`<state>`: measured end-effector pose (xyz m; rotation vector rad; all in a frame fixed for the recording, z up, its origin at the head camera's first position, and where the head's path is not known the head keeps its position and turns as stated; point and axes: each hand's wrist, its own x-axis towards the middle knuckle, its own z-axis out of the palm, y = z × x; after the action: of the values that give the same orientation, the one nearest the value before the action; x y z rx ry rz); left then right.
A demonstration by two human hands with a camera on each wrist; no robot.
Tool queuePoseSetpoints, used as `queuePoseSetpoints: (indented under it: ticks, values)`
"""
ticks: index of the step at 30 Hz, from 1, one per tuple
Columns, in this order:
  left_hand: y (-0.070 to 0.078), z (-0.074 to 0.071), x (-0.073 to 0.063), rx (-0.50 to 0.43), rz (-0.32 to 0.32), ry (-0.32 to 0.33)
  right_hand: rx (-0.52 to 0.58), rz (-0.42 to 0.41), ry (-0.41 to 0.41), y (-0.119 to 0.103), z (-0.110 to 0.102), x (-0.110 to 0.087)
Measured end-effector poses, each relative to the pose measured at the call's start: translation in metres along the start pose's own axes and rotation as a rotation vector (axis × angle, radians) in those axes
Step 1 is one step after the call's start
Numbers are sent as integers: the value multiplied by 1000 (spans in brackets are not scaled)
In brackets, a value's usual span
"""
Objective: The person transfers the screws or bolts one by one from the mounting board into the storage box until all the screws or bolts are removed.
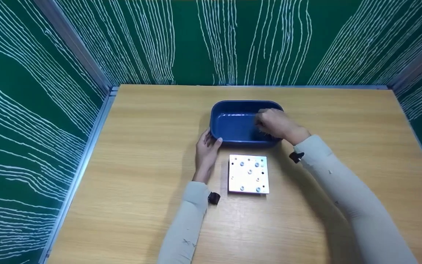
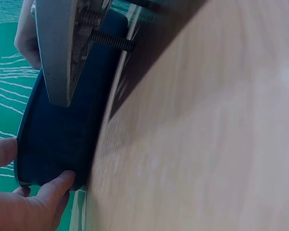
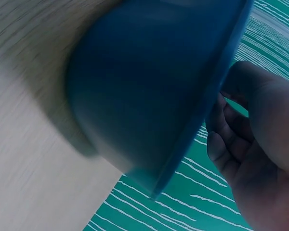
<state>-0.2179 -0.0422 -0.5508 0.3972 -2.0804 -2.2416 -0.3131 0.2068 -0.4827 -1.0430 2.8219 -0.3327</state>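
Observation:
A dark blue rectangular bin (image 1: 233, 126) stands on the table. My left hand (image 1: 206, 152) grips its near left corner; in the left wrist view the thumb and fingers spread around the end of the bin. Over the right part of the bin my right hand (image 1: 275, 124) reaches inside with bent fingers. Its fingertips are hidden behind the rim in the right wrist view, so I cannot tell whether they hold anything. Nearer to me sits a square metal plate (image 1: 249, 179) with holes and bolt heads; threaded bolts (image 2: 113, 40) stick out beneath it.
The wooden table (image 1: 141, 165) runs beneath everything. Green panels with white wavy lines (image 1: 189, 44) enclose the back and sides, framed by metal rails (image 1: 86, 154). The plate lies between my forearms, just in front of the bin.

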Motion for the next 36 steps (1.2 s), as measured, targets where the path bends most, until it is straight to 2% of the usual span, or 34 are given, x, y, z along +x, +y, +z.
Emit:
queuePoseSetpoints:
  ticks: [11, 19, 25, 36]
  values:
    - [0, 0, 1, -6, -11, 7, 29, 16, -27, 3, 6, 5]
    - [0, 1, 2, 8, -4, 12, 33, -44, -27, 9, 11, 11]
    - [1, 1, 3, 27, -24, 13, 53, -20, -68, 13, 11, 14]
    - [0, 0, 2, 47, -36, 9, 59, 20, -94, 19, 16, 14]
